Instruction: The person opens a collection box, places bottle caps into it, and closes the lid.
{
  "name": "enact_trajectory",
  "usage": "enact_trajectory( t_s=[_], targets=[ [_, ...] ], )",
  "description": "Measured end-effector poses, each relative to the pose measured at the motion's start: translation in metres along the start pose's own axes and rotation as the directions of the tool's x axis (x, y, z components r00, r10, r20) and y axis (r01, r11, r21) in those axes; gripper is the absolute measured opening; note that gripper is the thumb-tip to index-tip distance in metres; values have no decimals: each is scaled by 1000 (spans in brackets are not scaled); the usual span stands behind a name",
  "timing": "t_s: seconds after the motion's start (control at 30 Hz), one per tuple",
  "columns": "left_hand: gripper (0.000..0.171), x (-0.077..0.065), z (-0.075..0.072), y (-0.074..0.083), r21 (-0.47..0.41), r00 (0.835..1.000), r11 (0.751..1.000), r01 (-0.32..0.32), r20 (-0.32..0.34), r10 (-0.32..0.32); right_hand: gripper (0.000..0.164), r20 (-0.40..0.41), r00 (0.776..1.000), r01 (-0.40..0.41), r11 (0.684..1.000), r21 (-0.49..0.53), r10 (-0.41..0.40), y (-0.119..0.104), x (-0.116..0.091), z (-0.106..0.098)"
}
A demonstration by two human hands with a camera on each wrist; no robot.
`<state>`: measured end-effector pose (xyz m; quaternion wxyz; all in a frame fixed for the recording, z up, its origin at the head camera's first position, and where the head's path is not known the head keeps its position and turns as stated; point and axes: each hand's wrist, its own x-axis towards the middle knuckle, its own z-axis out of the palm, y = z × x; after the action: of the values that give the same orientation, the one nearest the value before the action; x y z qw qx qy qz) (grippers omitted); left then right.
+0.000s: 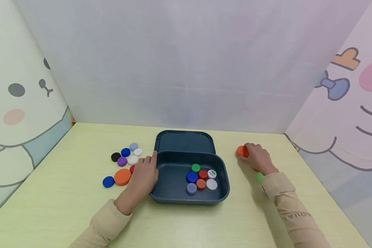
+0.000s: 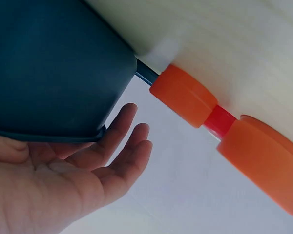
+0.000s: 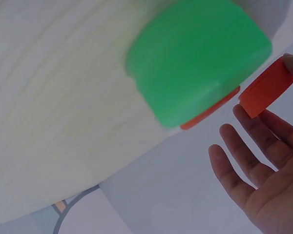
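My right hand pinches an orange bottle cap between thumb and fingertips, over the table's right side. In the right wrist view this cap tilts between thumb and forefinger, while the other fingers spread loosely. A green cap stands close by, with another orange cap mostly hidden behind it. My left hand rests at the left rim of a dark blue box, its fingers relaxed. Inside the box, several caps lie in a group towards the right, including a green one and a blue one.
Left of the box lies a scatter of caps, among them a large orange cap, a black one and a purple one. A dark lid lies behind the box. A pale wall closes off the table's back.
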<state>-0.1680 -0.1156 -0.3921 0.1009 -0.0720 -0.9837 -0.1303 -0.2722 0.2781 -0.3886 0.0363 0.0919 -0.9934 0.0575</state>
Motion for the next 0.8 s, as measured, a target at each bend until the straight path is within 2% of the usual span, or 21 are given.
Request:
enact_trajectory(
  t_s=[0.2, 0.43, 0.8],
  targets=[
    [58, -1, 0, 1, -1, 1000, 1000, 0, 4, 0, 46, -94, 993, 69, 997, -17, -70, -13, -7, -5],
    [58, -2, 0, 0, 5, 1000, 1000, -4, -11, 4, 47, -212, 963, 158, 986, -55, -167, -37, -16, -17],
    [58, -2, 0, -1, 4, 1000, 1000, -16, -19, 16, 54, -272, 924, 251, 962, -106, -271, -84, -30, -33]
  ],
)
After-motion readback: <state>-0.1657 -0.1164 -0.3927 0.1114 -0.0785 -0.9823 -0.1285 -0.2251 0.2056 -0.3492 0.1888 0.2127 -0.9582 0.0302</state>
